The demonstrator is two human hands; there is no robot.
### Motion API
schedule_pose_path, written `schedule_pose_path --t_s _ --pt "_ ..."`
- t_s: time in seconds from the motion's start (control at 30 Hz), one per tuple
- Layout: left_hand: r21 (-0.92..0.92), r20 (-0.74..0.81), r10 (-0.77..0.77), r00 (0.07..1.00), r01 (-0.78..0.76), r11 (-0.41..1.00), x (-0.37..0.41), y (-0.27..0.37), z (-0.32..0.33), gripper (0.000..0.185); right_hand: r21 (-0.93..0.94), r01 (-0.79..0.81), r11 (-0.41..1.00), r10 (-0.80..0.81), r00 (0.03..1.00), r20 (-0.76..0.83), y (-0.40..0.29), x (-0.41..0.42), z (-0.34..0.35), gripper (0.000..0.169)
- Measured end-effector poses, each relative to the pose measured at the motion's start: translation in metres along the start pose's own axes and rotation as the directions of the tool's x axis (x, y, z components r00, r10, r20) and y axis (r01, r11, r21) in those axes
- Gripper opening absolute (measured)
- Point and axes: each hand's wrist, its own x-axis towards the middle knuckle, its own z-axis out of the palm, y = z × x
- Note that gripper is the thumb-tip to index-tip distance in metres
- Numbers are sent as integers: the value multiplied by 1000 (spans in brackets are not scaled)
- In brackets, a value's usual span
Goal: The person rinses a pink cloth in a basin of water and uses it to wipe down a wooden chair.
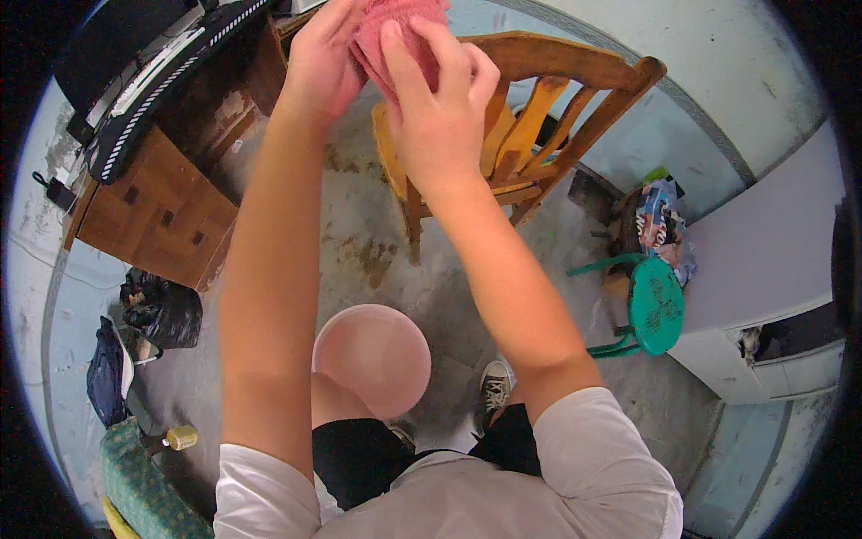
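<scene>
Both my arms reach out to the top of the view, where a bunched pink cloth [397, 40] is held between my hands. My left hand [326, 60] grips its left side, with the fingertips cut off by the picture's edge. Over the near side, the fingers of my right hand [438, 94] are spread and pressed into the fabric. Behind and below my right hand stands a wooden chair [572, 64] with a slatted back. On the floor in front of me is a round pink basin [377, 350], its lower left partly covered by my leg.
A wooden cabinet [158, 209] with a television on top stands at the left. Below it lie a black plastic bag [161, 310] and a yellowish bottle [180, 438]. On the right are a green stool [656, 306], a printed plastic bag [660, 222] and a pale cabinet [761, 229].
</scene>
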Motion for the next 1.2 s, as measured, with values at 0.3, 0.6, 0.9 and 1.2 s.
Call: schedule_pose_path --t_s 0.3,0.6,0.9,1.2 --pt "552 126 112 986 -164 817 17 -31 -25 31 14 -224 975 207 924 321 -12 -151 12 60" --pt "371 122 281 952 -306 876 20 -45 -20 24 -23 -372 928 336 809 483 -9 -277 22 48" --pt "177 165 229 959 -257 950 5 -42 -27 32 86 -453 888 388 834 392 -19 -229 18 49" --pt "576 -113 -186 976 217 788 -92 -181 -113 34 -92 -532 842 478 656 584 -13 -336 21 45"
